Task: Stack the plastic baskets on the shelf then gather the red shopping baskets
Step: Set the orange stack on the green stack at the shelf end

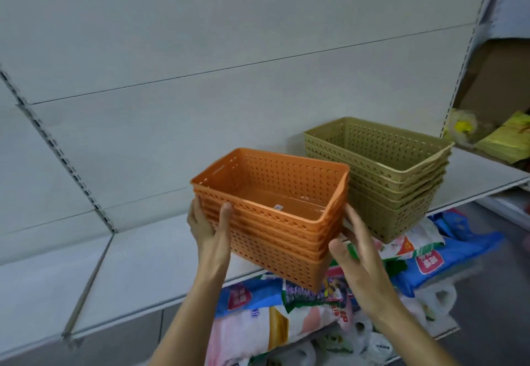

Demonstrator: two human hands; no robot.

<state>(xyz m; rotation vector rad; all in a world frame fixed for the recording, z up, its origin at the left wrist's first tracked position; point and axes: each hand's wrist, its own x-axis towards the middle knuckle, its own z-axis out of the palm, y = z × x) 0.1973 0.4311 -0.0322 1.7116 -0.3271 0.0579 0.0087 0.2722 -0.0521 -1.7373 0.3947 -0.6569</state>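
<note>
A stack of several orange perforated plastic baskets [275,222] rests at the front edge of the white shelf [143,262], its near corner overhanging. My left hand [209,229] grips the stack's left end, thumb on the front wall. My right hand [354,246] is at the stack's right end with fingers spread, touching or just off the side. Behind and to the right stands a stack of several olive-tan baskets [381,176] on the same shelf. No red shopping baskets are in view.
Colourful plastic bags of goods [301,314] lie piled on the lower level under the shelf edge. A cardboard box [499,79] and yellow packages [507,139] fill the neighbouring bay on the right. A slotted upright [57,148] runs along the back panel.
</note>
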